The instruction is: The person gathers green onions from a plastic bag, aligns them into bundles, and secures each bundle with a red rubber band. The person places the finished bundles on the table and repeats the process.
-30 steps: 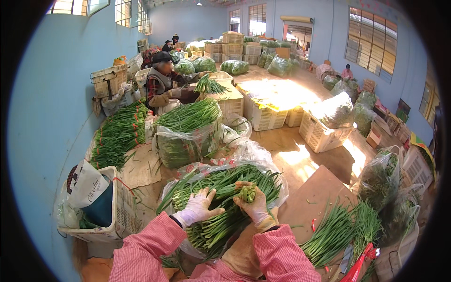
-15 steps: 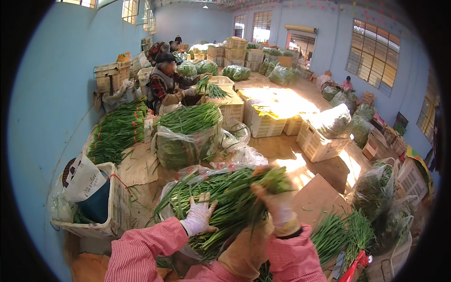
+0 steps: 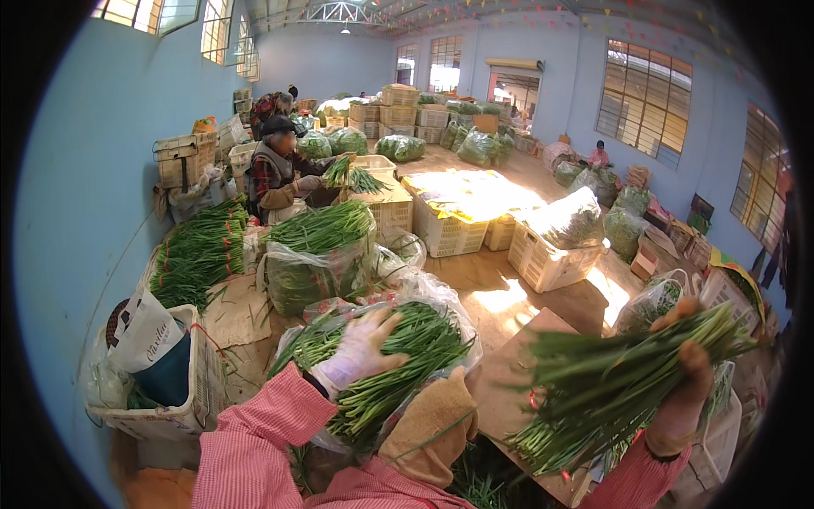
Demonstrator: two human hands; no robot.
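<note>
Right hand: Our right hand (image 3: 688,386) was clamped around a bunch of long green stalks (image 3: 610,365), its fingers wrapped near the paler right end.
Bunch: We held it at the near right, partly across our view of the brown board (image 3: 510,352), its thin leaves fanned left and blurred.
Left hand: Our left hand (image 3: 360,352), gloved in white, lay with fingers apart on the pile of greens (image 3: 424,339), gripping nothing; we could not tell how hard it pressed.
Pile: It sat near the middle, inside a clear plastic bag (image 3: 445,297).
Handling: We judged single stalks light, the whole bunch weightier, firm at the pale end, limp and easily bruised along the leaves, perhaps slippery if damp.
Where to hold: We judged the firm pale end best, fingers well round it, squeezing gently.
</note>
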